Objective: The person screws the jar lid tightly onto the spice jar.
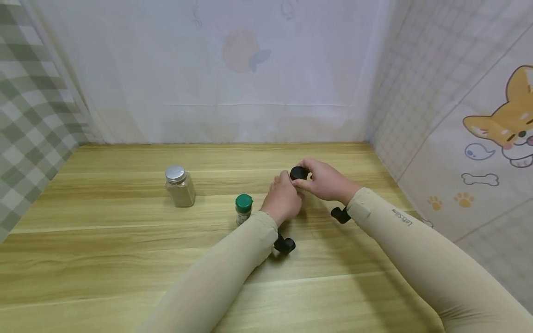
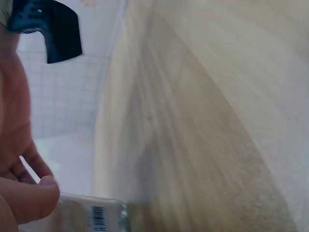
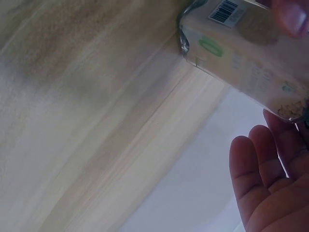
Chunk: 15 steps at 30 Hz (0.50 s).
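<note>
My left hand [image 1: 284, 199] grips a square, clear seasoning jar [image 3: 251, 63] by its body. In the head view the hands mostly hide that jar below its black cap [image 1: 298, 173]. Fingers and thumb of my right hand [image 1: 329, 181] pinch the cap from the right. Pale contents, green print and a barcode label show through the jar's side in the right wrist view. Just left of my left hand, a small green-capped bottle [image 1: 243, 208] stands upright. Farther left is another square jar [image 1: 181, 189], silver-lidded and filled with tan powder.
Everything stands on a wood-grain table [image 1: 125, 259]. A pale curtain [image 1: 166, 74] borders its back edge, with a checked cloth [image 1: 29, 101] at left and a printed dog-pattern sheet [image 1: 458, 152] at right. Black camera mounts [image 1: 285, 244] stick out from both wrists.
</note>
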### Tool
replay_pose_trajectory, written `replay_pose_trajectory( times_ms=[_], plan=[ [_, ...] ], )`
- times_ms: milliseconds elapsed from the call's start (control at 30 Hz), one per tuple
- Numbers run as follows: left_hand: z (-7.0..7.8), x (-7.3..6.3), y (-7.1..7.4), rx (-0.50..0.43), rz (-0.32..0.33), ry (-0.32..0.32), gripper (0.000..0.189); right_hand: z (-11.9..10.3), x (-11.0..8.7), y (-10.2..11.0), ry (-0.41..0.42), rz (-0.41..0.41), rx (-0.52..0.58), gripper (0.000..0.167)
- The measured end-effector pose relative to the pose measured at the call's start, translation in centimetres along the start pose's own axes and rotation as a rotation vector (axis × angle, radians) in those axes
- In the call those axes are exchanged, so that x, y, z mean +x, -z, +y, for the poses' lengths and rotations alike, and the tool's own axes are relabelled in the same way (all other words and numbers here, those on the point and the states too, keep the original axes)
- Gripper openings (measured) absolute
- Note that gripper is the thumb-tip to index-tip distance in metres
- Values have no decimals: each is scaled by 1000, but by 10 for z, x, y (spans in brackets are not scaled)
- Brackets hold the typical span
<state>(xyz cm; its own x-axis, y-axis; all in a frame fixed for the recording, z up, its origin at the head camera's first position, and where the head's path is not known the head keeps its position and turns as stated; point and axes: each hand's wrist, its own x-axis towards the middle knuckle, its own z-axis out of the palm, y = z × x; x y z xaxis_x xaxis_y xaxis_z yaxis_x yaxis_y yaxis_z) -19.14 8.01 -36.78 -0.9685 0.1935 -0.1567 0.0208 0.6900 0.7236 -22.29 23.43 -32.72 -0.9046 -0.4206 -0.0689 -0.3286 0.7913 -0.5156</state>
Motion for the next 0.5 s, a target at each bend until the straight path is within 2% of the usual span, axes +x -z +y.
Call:
replay_pose_trajectory(
  times_ms=[133, 300, 367, 500],
  plan=[
    [4, -5, 6, 9, 7, -39, 87, 1, 0, -1, -3, -5, -8, 37],
    [14, -16, 21, 52, -33, -78, 105, 4, -1, -3, 8, -1, 5, 32],
    [20, -21, 31, 85, -53, -103, 102, 5, -1, -3, 16, 5, 11, 30],
    [29, -33, 57, 135, -74, -164, 85, 4, -2, -3, 26, 15, 27, 31]
  ],
)
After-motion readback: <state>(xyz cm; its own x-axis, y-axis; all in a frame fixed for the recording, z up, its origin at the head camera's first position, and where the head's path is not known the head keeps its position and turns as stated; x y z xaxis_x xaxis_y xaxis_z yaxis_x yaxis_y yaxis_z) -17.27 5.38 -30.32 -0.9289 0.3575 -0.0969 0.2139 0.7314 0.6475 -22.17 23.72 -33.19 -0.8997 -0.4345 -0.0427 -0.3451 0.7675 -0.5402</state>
